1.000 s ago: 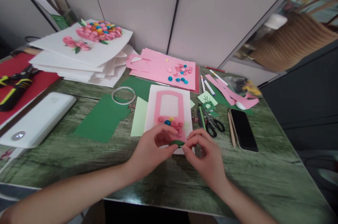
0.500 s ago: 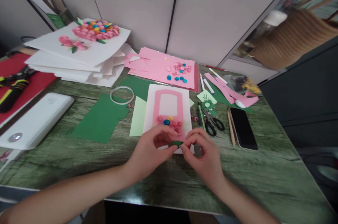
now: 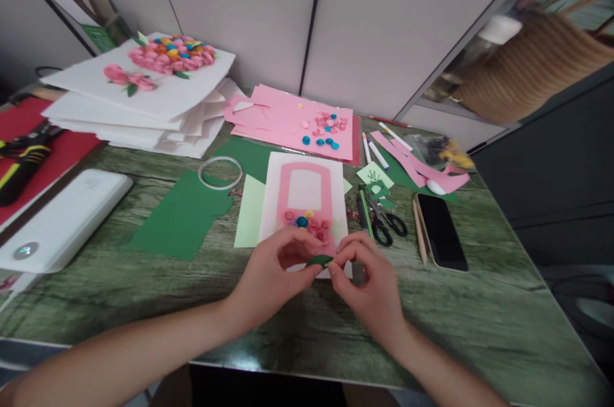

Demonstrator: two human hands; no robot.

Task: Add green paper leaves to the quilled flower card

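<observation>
Green wood-grain table against grey wall panels, seen from above.

Nearest, both forearms come in from the bottom edge. The left hand and right hand meet over the near edge of the table. Between them is a small dark green paper piece. The left thumb and forefinger are closed on its left end and the right thumb and forefinger on its right end. The other fingers are loosely curled and hold nothing. The piece looks curved, possibly folded, but it is too small to be sure. It sits just above the bottom edge of a white card with a pink paper frame.

Step in hand, as I judge it: shaping or pinching the green piece with both hands. Any further handling calls for a fine fingertip grip, because the piece is tiny and thin.

On the card, just beyond the fingers, is a cluster of rolled paper rosettes. Left of the card are a light green sheet and a dark green sheet. Right of it are black-handled scissors, a wooden stick and a black phone. Far left is a white rectangular device.

Further back are a clear tape ring, pink paper sheets and a stack of white sheets topped with paper flowers.
</observation>
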